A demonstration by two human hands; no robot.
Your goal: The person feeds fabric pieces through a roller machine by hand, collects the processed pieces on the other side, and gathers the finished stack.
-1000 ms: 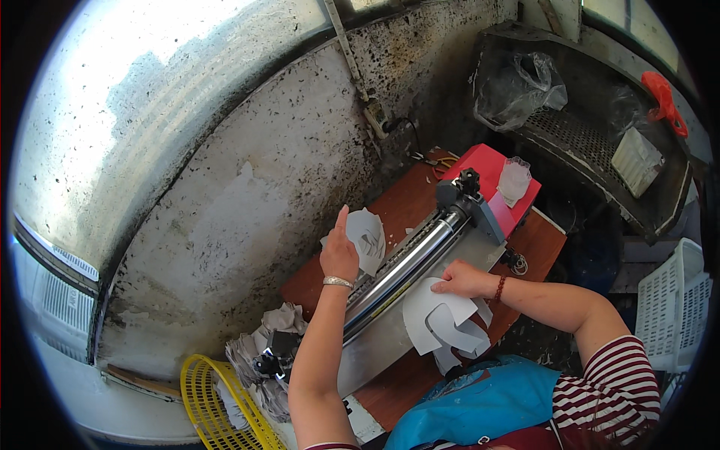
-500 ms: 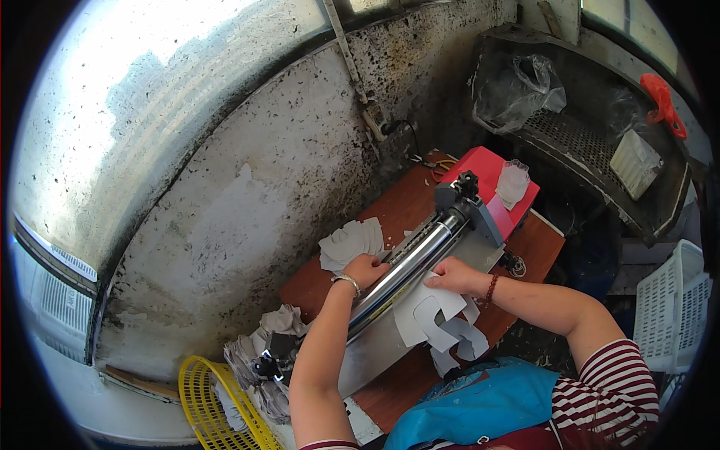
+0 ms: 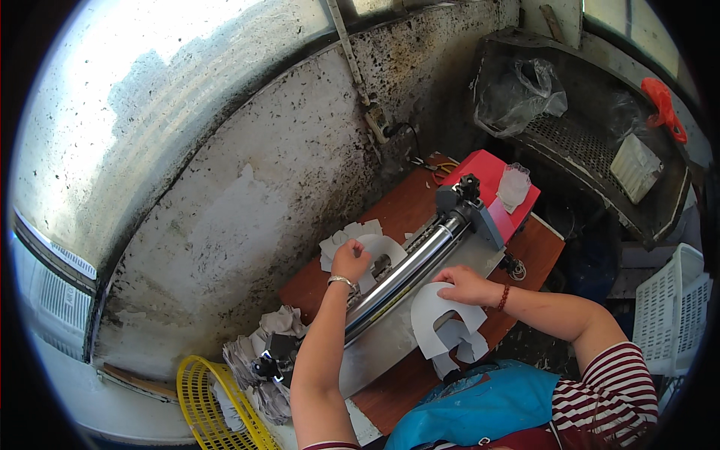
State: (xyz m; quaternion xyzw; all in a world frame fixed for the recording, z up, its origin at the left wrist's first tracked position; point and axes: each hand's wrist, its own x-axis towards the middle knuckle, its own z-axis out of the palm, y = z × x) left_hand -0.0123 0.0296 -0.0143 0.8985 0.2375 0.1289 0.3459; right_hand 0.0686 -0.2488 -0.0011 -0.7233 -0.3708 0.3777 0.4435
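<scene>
A small red machine (image 3: 493, 184) with a long shiny metal roller (image 3: 409, 262) runs slantwise across the bench. Beyond the roller, my left hand (image 3: 350, 262) has its fingers pinched on the edge of a curved whitish cut piece (image 3: 385, 246). On the near side, my right hand (image 3: 465, 286) grips the top of a U-shaped whitish piece (image 3: 427, 311) between thumb and fingers. That piece hangs over the metal feed plate (image 3: 381, 358), with more cut pieces (image 3: 471, 347) behind and below it. I cannot tell what material the pieces are.
Crumpled offcuts (image 3: 281, 321) are heaped at the roller's left end, beside a yellow plastic basket (image 3: 196, 401). A stained wall (image 3: 225, 225) rises behind the brown bench (image 3: 397, 199). Rightward are a dark metal rack (image 3: 577, 142) and a white crate (image 3: 667, 315).
My left hand has drawn back leftward from the roller, and a curved piece now shows beside it. My right hand has shifted slightly right and nearer, and the U-shaped piece hangs from it.
</scene>
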